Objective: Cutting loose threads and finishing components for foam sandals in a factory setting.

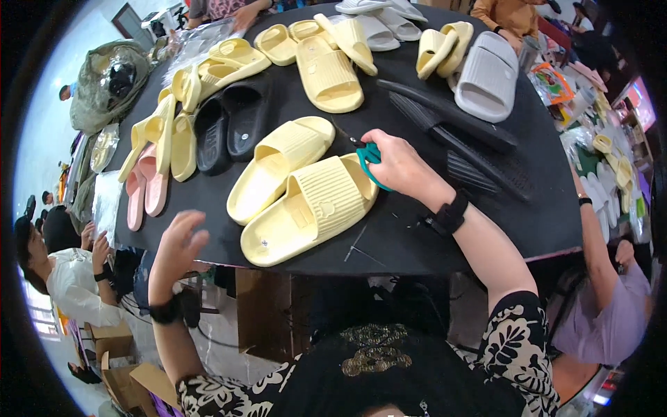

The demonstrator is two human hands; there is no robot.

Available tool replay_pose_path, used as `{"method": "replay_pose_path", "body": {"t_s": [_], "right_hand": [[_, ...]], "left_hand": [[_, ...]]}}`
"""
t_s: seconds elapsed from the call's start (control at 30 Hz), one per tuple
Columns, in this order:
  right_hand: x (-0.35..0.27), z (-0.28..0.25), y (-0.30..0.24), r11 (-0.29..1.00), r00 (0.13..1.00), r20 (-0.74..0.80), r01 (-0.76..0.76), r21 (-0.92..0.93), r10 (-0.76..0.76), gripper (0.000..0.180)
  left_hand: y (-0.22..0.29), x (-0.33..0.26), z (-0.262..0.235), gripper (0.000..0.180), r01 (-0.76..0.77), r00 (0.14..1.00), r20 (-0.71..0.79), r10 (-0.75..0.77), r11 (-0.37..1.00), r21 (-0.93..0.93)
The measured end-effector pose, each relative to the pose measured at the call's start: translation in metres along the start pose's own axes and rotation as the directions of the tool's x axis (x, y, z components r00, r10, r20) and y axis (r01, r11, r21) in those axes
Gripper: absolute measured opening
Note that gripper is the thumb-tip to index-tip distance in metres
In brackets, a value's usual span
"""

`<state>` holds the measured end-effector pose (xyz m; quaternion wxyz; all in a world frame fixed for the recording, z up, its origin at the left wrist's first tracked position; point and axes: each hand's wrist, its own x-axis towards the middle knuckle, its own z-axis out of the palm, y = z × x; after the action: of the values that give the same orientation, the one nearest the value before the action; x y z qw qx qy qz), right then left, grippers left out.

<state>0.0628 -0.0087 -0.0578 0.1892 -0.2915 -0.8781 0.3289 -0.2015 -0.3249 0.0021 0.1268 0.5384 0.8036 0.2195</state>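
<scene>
My right hand [399,167] grips a pair of scissors with teal handles [364,161], its dark blades pointing away to the upper left. Right beside the scissors, a pair of yellow ribbed slides lies on the black table: the nearer slide [326,194] and, just behind it, the farther one [288,151]. Raised near the table's front edge at the left, my left hand [180,243] is empty, its fingers apart and slightly bent. It is nearest to a pink pair of slides [151,179].
Black slides [246,118] and more yellow ones [330,73] lie farther back. Large black slides [458,132] rest on the right, a light grey slide [486,76] behind them. People sit around the black table [549,208]. Cardboard boxes [142,382] stand on the floor at left.
</scene>
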Motion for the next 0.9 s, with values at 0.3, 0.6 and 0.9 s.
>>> {"method": "replay_pose_path", "body": {"t_s": [0.3, 0.6, 0.9], "right_hand": [[-0.007, -0.047, -0.014, 0.890, 0.998, 0.038, -0.063, 0.452, 0.052, 0.049], [-0.022, -0.095, -0.014, 0.810, 0.979, -0.158, -0.011, 0.586, 0.128, 0.050], [-0.018, -0.114, -0.018, 0.608, 0.912, -0.311, 0.091, 0.789, 0.267, 0.052]], "left_hand": [[0.001, 0.114, 0.052, 0.038, -0.001, 0.999, 0.045, -0.002, 0.999, 0.047], [0.037, 0.098, 0.052, 0.023, 0.379, 0.906, 0.357, -0.227, 0.810, -0.448], [0.050, 0.085, 0.051, 0.025, 0.123, 0.970, 0.000, -0.245, 0.485, -0.866]]}}
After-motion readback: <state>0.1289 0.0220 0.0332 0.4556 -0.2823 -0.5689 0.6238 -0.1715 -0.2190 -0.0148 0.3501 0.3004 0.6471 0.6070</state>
